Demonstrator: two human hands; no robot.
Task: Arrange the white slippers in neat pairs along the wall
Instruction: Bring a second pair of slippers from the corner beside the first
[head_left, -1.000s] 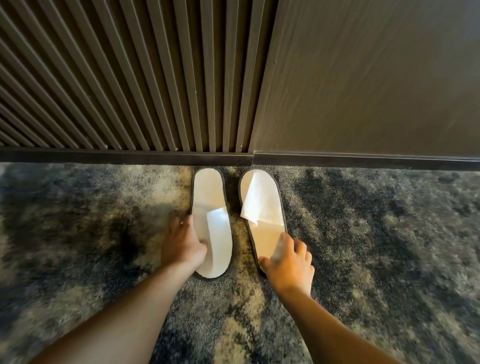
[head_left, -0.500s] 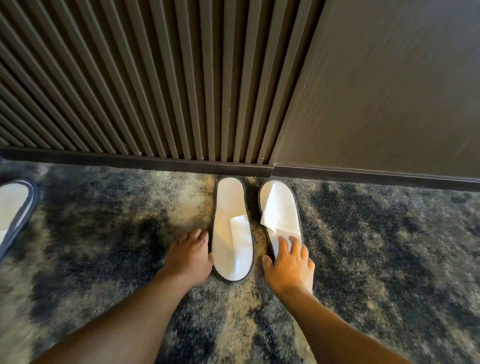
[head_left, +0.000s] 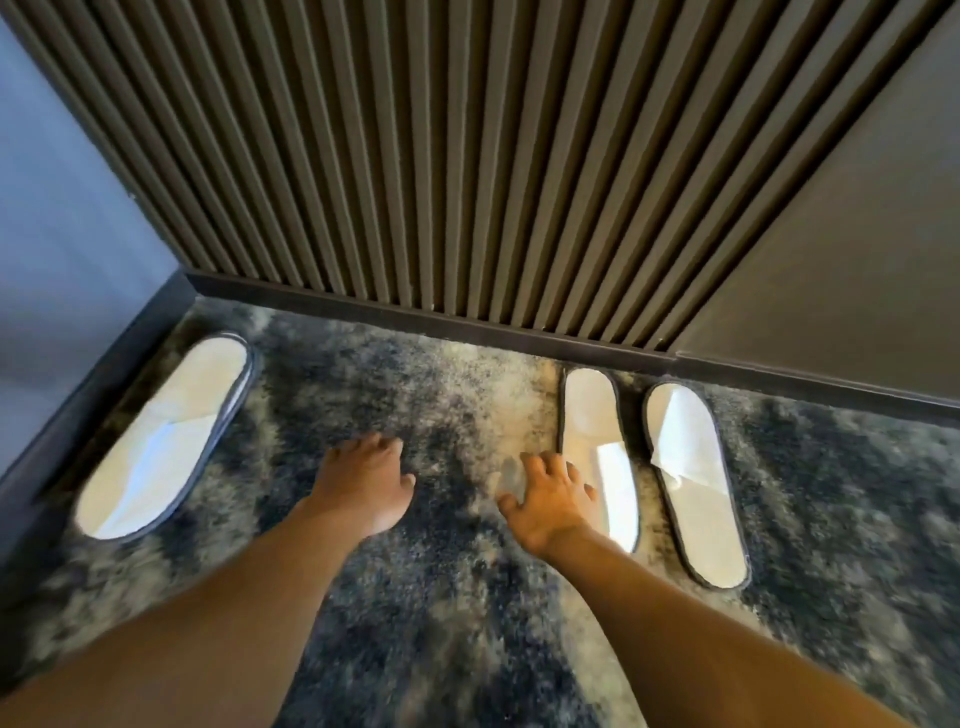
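Two flat oval white slippers (head_left: 597, 447) (head_left: 693, 483) are lying paired at 2 o'clock by the ribbed wall (head_left: 415, 156); a third (head_left: 166, 436) is lying at 10 o'clock. Left hand (head_left: 363, 486) and right hand (head_left: 550, 499) are hovering over mottled shaggy carpet (head_left: 457, 597), fingers released, holding nothing.

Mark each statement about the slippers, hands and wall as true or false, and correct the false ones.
1. Three slippers lie on the carpet. True.
2. The left hand grips the lone slipper. False: it is empty, apart from that slipper.
3. Two slippers, the pair, lie side by side near the baseboard. True.
4. The right hand holds a slipper in the air. False: it is empty, fingers spread, beside the pair.
5. The wall behind the pair is tiled white. False: it is dark slats.
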